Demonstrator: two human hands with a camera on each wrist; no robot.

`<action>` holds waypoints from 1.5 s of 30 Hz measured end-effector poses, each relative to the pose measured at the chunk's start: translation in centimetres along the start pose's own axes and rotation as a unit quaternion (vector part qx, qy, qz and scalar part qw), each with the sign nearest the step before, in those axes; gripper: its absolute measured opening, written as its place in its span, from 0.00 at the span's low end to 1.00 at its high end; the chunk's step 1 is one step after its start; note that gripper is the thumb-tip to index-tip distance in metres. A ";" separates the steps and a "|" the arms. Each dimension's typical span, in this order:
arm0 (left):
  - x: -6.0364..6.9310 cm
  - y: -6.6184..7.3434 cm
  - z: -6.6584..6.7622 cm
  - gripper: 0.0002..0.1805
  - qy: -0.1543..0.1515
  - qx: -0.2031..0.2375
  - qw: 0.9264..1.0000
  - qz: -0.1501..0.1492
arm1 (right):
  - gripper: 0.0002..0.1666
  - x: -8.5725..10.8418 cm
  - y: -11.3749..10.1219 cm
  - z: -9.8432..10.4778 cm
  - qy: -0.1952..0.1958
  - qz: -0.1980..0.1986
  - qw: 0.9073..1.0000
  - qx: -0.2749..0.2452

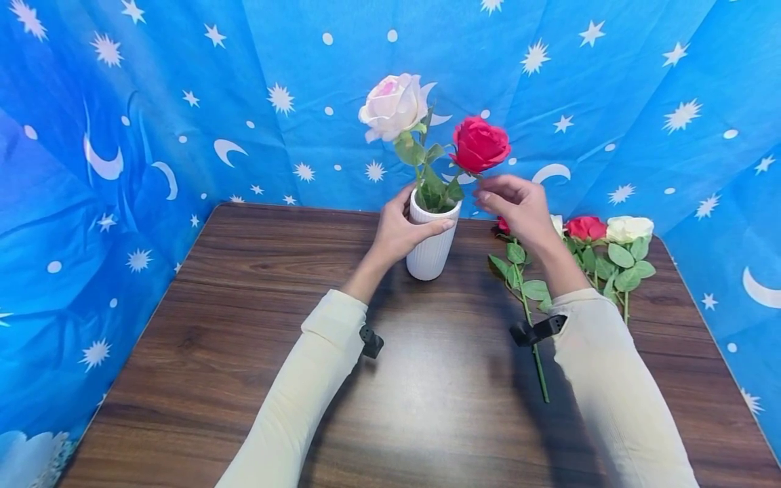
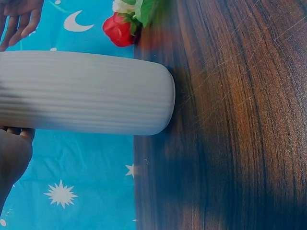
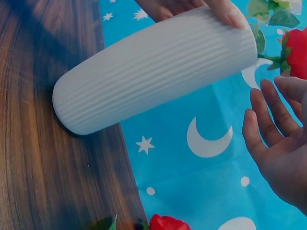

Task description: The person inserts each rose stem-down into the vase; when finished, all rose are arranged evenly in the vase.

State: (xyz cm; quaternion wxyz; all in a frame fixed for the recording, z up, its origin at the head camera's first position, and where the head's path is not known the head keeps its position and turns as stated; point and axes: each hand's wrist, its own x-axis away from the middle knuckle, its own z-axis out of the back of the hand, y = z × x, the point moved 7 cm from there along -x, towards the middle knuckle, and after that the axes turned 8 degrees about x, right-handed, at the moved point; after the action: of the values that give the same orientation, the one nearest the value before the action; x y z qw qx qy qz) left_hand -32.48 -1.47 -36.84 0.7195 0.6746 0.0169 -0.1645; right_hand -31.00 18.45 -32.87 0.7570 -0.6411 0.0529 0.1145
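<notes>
A white ribbed vase [image 1: 430, 249] stands on the wooden table, holding a pale pink rose [image 1: 393, 108] and a red rose [image 1: 480, 144]. My left hand [image 1: 399, 227] grips the vase just below its rim, with the thumb across the front. Just under the red rose's bloom is my right hand [image 1: 515, 203]; its fingers [image 3: 268, 127] are loosely extended in the right wrist view, apart from the vase. The vase's ribbed side [image 2: 91, 93] fills much of the left wrist view, and the stems inside it are hidden.
To the right on the table [image 1: 256, 325] lie more roses: a red one [image 1: 586, 228], a white one [image 1: 630, 230] and others partly behind my right arm. One long green stem [image 1: 539, 373] points toward me. A blue star-patterned cloth [image 1: 293, 61] hangs behind the table.
</notes>
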 end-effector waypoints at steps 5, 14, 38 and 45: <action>0.0 -0.1 0.1 0.45 -0.002 0.005 1.000 0.001 | 0.12 0.6 0.5 1.4 0.017 0.003 0.999 0.030; 0.0 -0.1 0.0 0.45 -0.005 0.007 1.000 -0.004 | 0.10 1.5 2.8 3.6 0.045 -0.022 0.999 -0.010; 0.0 0.0 0.1 0.44 -0.001 0.012 1.000 -0.010 | 0.14 3.5 11.1 7.6 0.116 -0.248 0.961 0.023; 0.0 0.0 0.1 0.44 0.000 0.011 1.000 -0.007 | 0.16 3.7 13.4 7.8 0.086 -0.278 0.949 0.119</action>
State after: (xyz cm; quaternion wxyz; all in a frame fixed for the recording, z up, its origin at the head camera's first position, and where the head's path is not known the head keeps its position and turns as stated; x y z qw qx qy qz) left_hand -32.50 -1.53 -36.86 0.7106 0.6825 0.0201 -0.1697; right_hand -31.19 28.50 -45.20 0.8222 -0.5430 -0.0491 -0.1633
